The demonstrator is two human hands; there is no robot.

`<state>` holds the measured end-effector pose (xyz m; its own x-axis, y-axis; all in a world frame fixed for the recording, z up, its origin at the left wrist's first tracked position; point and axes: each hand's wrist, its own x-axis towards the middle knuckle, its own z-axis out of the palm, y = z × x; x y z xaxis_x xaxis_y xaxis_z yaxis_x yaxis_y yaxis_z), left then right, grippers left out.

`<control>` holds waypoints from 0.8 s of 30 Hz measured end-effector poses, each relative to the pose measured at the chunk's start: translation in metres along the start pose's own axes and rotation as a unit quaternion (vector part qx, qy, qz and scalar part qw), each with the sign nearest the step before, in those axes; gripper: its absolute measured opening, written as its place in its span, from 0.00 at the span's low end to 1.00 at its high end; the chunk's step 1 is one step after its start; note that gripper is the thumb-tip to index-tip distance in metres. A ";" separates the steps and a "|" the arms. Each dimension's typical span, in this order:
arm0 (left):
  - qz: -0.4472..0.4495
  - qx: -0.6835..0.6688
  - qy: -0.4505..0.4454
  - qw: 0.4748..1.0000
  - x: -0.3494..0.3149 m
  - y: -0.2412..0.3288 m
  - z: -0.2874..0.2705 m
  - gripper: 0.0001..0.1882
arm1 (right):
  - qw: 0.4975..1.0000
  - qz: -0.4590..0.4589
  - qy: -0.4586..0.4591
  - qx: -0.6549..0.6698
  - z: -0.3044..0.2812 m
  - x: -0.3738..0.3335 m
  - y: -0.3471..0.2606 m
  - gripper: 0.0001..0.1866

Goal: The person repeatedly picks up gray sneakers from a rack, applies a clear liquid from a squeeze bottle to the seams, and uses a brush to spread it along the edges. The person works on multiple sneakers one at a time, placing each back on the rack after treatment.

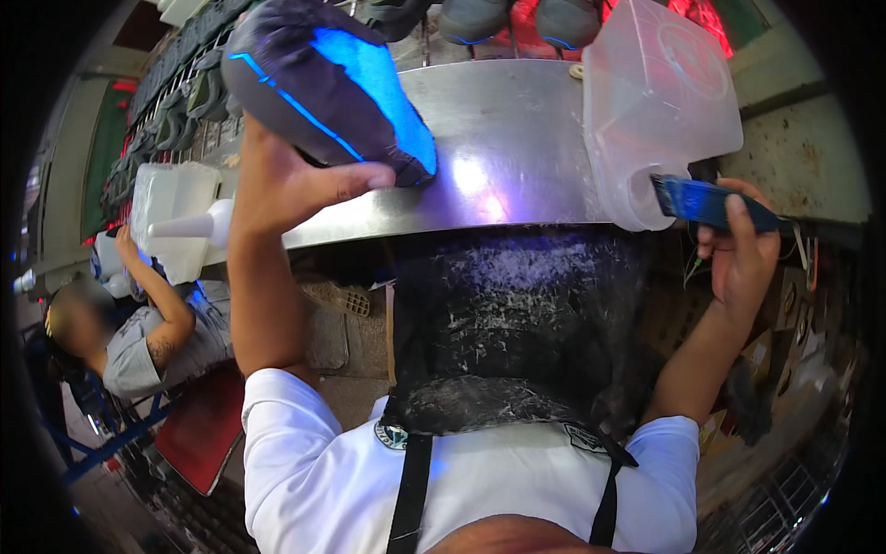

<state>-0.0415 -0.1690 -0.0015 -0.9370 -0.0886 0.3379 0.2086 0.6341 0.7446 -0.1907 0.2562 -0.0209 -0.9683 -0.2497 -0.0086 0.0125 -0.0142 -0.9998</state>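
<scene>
My left hand [281, 175] is closed round a dark grey shoe upper [309, 97], raised above the near left part of the metal worktop. A bright blue glowing area covers one face of the upper, and a thin blue line runs along its side. My thumb lies across the near end; the other fingers are mostly hidden behind it. In my right hand [746, 245] is a flat brush [711, 203], held by its dark handle. Its bristle end is at the round mouth of a translucent white plastic container [660, 102], which lies at the worktop's right end.
The curved metal worktop [498, 138] spans the front. Several dark shoes [475, 18] stand on a rack beyond it. A white nozzle [189, 226] and a translucent container [171, 198] are at left. Another person [157, 342] works further left, near a red panel [198, 434].
</scene>
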 end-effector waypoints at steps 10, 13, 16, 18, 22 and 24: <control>-0.051 -0.147 0.029 0.987 0.025 0.010 -0.010 0.59 | 0.975 -0.006 -0.002 -0.224 0.005 -0.005 0.014 0.13; -0.029 -0.041 0.089 0.995 0.049 0.008 0.026 0.55 | 0.920 -0.142 -0.041 -0.362 0.013 -0.006 0.016 0.13; -0.029 0.028 0.047 0.998 0.039 0.010 0.032 0.55 | 0.952 -0.051 -0.018 -0.301 0.013 -0.014 0.009 0.13; -0.027 0.038 0.019 0.999 0.028 0.009 0.024 0.56 | 0.969 -0.011 0.036 -0.246 0.010 -0.013 0.011 0.13; -0.077 0.119 0.021 0.990 0.008 -0.007 0.007 0.53 | 0.922 -0.181 0.011 -0.342 0.011 -0.008 0.024 0.12; -0.059 0.092 0.068 0.992 0.003 -0.012 0.014 0.51 | 0.926 -0.184 -0.001 -0.330 0.011 -0.011 0.025 0.11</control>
<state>-0.0511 -0.1663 -0.0178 -0.9030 -0.2651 0.3380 0.0329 0.7418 0.6699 -0.1775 0.2479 -0.0461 -0.8767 -0.3465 0.3336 -0.4731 0.4959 -0.7282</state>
